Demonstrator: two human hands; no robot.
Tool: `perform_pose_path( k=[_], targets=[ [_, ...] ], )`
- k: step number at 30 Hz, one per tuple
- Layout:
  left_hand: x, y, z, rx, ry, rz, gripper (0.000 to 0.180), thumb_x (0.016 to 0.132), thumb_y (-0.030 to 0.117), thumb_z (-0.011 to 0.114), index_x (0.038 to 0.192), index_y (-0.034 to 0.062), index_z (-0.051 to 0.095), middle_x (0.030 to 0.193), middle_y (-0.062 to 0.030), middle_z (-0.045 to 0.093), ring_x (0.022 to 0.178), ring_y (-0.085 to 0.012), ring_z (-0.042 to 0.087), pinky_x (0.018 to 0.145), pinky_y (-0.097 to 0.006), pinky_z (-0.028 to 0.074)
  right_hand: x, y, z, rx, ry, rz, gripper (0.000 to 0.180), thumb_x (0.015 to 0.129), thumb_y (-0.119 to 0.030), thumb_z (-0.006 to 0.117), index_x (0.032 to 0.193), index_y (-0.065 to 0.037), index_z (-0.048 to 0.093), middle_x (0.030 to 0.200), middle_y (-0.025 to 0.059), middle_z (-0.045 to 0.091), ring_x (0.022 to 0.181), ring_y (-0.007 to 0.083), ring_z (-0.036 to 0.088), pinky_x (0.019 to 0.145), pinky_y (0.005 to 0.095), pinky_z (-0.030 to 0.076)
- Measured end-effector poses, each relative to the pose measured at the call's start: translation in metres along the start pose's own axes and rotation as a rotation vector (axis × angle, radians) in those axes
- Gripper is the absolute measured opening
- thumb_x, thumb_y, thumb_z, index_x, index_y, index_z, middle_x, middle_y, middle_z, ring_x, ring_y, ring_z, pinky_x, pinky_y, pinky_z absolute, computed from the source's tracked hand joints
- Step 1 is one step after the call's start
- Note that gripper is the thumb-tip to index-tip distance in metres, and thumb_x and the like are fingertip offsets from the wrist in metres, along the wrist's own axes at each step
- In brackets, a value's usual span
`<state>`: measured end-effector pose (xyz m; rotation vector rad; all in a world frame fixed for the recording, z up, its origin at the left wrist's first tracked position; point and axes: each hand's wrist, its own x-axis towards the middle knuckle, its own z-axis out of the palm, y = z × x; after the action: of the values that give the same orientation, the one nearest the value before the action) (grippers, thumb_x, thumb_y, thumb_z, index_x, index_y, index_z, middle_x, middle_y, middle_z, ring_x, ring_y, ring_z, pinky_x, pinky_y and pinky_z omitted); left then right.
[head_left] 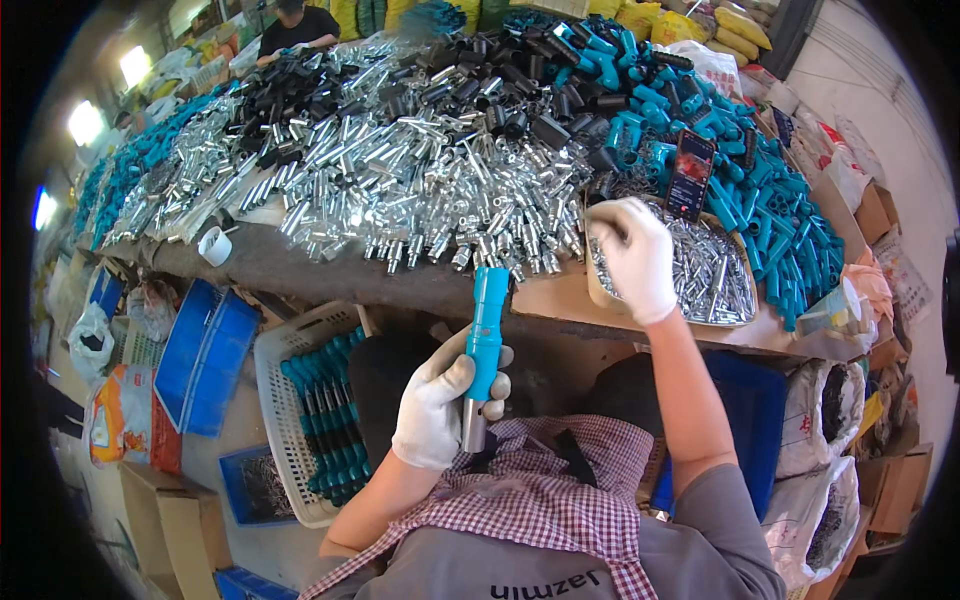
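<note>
My left hand [430, 412], in a white glove, is wrapped round a teal tool handle [488, 325]. The handle stands nearly upright over my lap, and a bare metal tube [474, 427] sticks out of its lower end. My gloved right hand [638, 258] is above the left side of a shallow cardboard box [602, 294] of small silver metal parts [705, 265]. Its fingers are curled in, and whatever they may hold cannot be made out. A lit phone [690, 176] stands upright behind that box.
Silver metal fittings [430, 200] cover the table's middle. Black sleeves [290, 100] and teal handles [775, 225] are heaped beyond and to the right. Below left, a white crate [275, 400] holds several teal-and-black pieces beside blue bins [205, 350]. Another person [298, 28] sits at the far side.
</note>
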<state>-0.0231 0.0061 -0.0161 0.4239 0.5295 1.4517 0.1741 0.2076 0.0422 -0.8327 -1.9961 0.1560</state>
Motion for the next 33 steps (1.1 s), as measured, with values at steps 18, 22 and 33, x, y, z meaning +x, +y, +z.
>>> perform_pose_path(
  k=[18, 22, 33],
  targets=[
    [-0.018, -0.013, -0.016, -0.025, -0.012, -0.037, 0.067, 0.098, 0.024, 0.064, 0.153, 0.0004, 0.033, 0.117, -0.0124, 0.06, 0.088, -0.0176, 0.063, 0.068, -0.029, 0.056, 0.053, 0.087, 0.027, -0.69, -0.344, -0.246, 0.028, 0.066, -0.005, 0.076, 0.093, -0.004, 0.068, 0.124, 0.0172, 0.058, 0.121, 0.0377, 0.05, 0.104, 0.0471, 0.04],
    [-0.022, -0.012, -0.016, 0.026, 0.021, 0.007, 0.066, 0.098, 0.026, 0.064, 0.151, -0.0004, 0.036, 0.115, -0.0115, 0.061, 0.087, -0.0169, 0.062, 0.067, -0.029, 0.055, 0.064, 0.11, 0.032, -0.6, -0.199, -0.33, 0.015, 0.072, -0.003, 0.071, 0.087, -0.001, 0.067, 0.113, 0.0153, 0.062, 0.112, 0.0354, 0.055, 0.097, 0.0457, 0.044],
    [-0.014, -0.009, -0.013, 0.051, -0.001, 0.007, 0.067, 0.097, 0.027, 0.065, 0.151, -0.001, 0.036, 0.113, -0.0108, 0.061, 0.084, -0.0165, 0.063, 0.064, -0.028, 0.056, 0.083, 0.168, -0.008, -0.072, 0.007, 0.064, 0.023, 0.099, -0.005, 0.048, 0.109, 0.004, 0.066, 0.109, 0.0122, 0.069, 0.101, 0.0248, 0.064, 0.098, 0.0326, 0.046]
  ],
)
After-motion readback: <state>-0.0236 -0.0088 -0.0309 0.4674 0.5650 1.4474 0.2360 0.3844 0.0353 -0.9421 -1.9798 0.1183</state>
